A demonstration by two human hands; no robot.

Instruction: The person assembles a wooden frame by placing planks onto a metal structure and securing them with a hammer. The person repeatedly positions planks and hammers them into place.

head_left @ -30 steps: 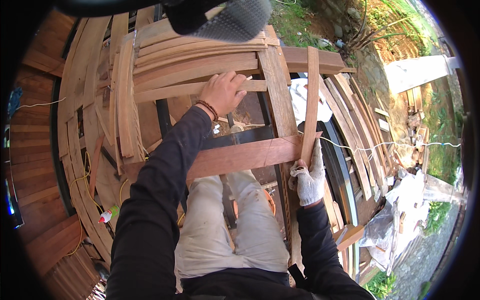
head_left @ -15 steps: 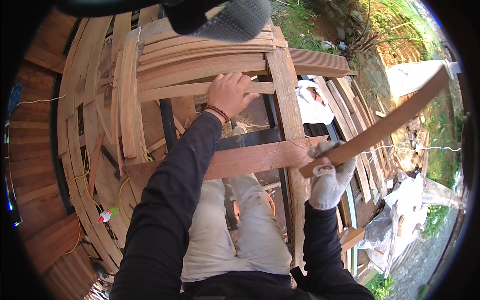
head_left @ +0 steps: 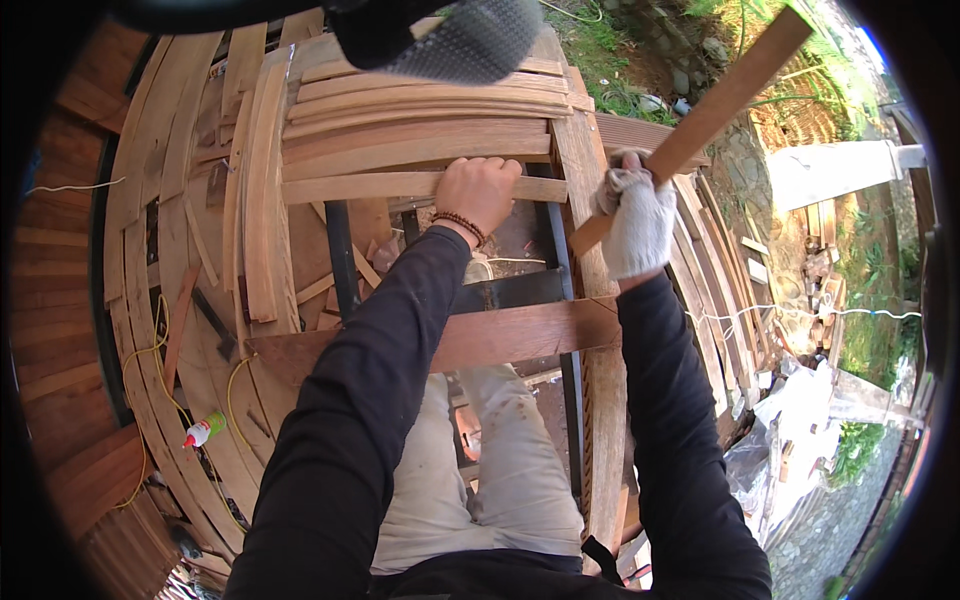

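My bare left hand (head_left: pixel 478 197), a bead bracelet at its wrist, is closed over the top of a narrow wooden strip (head_left: pixel 365 187) that lies across the frame. In a white work glove, my right hand (head_left: pixel 638 215) grips a wooden slat (head_left: pixel 722 100) near its lower end. The slat slants up to the far right, its lower tip close to the upright plank (head_left: pixel 590 160). Nearer to me, a reddish-brown board (head_left: pixel 530 332) lies crosswise under my left forearm, above my legs.
Several planks are stacked at the back (head_left: pixel 430 95). Loose boards (head_left: pixel 150 250) cover the left side, with a yellow cord (head_left: pixel 160 350) and a red-tipped glue bottle (head_left: pixel 205 429) among them. Dark metal beams (head_left: pixel 510 290) run beneath. Plastic sheeting (head_left: pixel 780 430) lies at right.
My right hand has moved up and away from the reddish-brown board, tilting the slat more steeply. My left hand has shifted slightly right and stays closed over the strip.
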